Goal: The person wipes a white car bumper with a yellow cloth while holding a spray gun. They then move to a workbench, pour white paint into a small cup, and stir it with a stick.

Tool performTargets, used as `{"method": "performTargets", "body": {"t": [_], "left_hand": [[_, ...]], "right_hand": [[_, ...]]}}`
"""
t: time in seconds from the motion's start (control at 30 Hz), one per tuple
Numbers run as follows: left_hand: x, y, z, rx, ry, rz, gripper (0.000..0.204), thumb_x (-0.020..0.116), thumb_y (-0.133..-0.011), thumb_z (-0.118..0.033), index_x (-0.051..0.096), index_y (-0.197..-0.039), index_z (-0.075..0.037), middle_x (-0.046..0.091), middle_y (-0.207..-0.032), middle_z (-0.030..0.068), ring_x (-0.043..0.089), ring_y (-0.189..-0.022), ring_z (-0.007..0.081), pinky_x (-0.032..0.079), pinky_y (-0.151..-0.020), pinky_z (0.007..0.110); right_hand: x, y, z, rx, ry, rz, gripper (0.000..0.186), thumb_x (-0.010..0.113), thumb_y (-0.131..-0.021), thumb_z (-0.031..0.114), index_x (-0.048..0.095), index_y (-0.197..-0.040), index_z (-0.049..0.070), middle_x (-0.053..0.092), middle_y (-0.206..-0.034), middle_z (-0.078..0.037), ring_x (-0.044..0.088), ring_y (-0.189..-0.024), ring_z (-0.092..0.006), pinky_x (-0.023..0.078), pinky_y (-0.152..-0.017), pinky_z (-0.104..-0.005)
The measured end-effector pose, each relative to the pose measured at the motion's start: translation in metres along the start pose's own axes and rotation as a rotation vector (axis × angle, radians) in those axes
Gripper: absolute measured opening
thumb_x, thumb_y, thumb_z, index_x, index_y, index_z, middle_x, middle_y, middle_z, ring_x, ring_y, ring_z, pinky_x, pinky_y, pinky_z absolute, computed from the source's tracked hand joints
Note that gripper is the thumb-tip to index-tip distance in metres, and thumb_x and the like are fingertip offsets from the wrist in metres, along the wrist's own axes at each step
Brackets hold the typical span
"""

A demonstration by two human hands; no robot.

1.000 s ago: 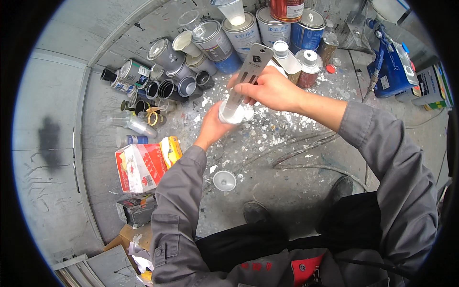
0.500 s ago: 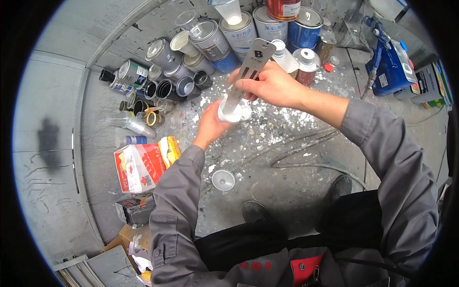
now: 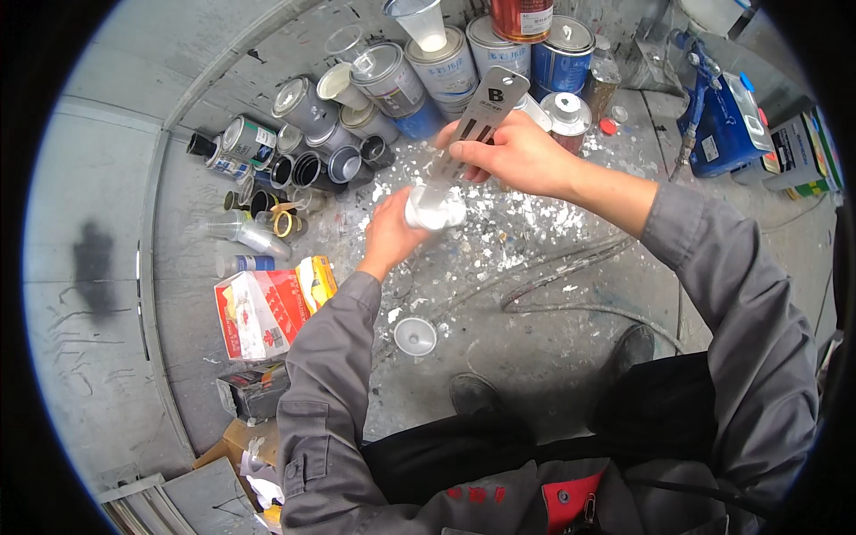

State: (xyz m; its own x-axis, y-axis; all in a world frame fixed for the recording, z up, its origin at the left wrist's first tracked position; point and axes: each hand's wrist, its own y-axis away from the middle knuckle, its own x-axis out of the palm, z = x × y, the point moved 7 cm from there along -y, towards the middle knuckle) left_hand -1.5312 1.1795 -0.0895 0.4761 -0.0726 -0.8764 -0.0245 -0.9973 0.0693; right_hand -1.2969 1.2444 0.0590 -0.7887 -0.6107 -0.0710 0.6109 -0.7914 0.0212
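My left hand [image 3: 389,235] is closed around a small cup [image 3: 426,216] of white paint, held up over the spattered floor. My right hand [image 3: 528,159] grips a flat metal mixing stick [image 3: 490,102] with dark markings and a hole at its top end. The stick slants down to the left, and its lower end is in the cup, coated in white. Some of the right fingers are hidden behind the stick. Below the cup, a round whitish cup or lid [image 3: 415,336] stands on the floor.
Paint cans [image 3: 443,67] line the back wall, with a clear cup [image 3: 416,20] on one. Dark cups [image 3: 308,167] and a red carton [image 3: 259,314] are at the left. A hose [image 3: 588,307] crosses the floor near my shoes. A blue can [image 3: 727,125] with a spray gun [image 3: 700,67] is at right.
The mixing stick and my right hand have shifted slightly to the right, and the stick leans a little more. My left hand with the cup stays nearly in place.
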Motion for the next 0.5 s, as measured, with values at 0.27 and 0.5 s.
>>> {"method": "performTargets", "body": {"t": [0.27,0.5], "left_hand": [[-0.006,0.002,-0.010,0.031,0.034,-0.053,0.075,0.092,-0.072,-0.025,0.060,-0.137,-0.008,0.069,-0.127,0.0170,0.065,-0.122,0.0380,0.052,-0.103,0.045],[-0.001,0.002,-0.004,0.047,0.135,-0.077,0.080,0.093,-0.073,-0.031,0.058,-0.142,-0.010,0.067,-0.131,0.0165,0.063,-0.124,0.0366,0.051,-0.105,0.045]], "right_hand": [[-0.010,0.007,0.007,-0.017,-0.002,-0.008,0.026,0.066,-0.102,0.019,0.071,-0.122,0.003,0.076,-0.102,-0.008,0.070,-0.080,-0.0130,0.060,-0.075,-0.0307],[-0.020,0.013,0.004,0.019,0.029,-0.034,0.026,0.065,-0.102,0.020,0.071,-0.122,0.004,0.075,-0.104,-0.009,0.070,-0.082,-0.0130,0.059,-0.076,-0.0305]]}}
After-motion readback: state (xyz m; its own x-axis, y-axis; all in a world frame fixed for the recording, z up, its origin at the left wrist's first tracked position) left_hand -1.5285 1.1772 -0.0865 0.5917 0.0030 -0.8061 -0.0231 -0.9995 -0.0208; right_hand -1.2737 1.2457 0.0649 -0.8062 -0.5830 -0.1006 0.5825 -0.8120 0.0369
